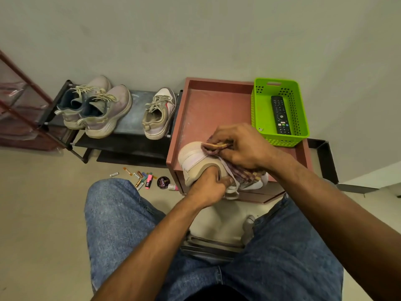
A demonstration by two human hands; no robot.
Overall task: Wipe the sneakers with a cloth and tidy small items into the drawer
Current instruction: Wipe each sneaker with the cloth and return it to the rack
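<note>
My left hand grips a beige and white sneaker by its opening, holding it above the front of a reddish drawer unit. My right hand holds a checked purple cloth bunched against the sneaker's upper. A lone sneaker and a pair of grey sneakers stand on a low black shoe rack. Small items lie on the floor by the unit: batteries, a pink highlighter, a round dark tin and a small bottle.
A green plastic basket with a black remote sits on the unit's top right corner. A red-framed rack stands at far left. My knees in blue jeans fill the foreground. A grey wall is behind.
</note>
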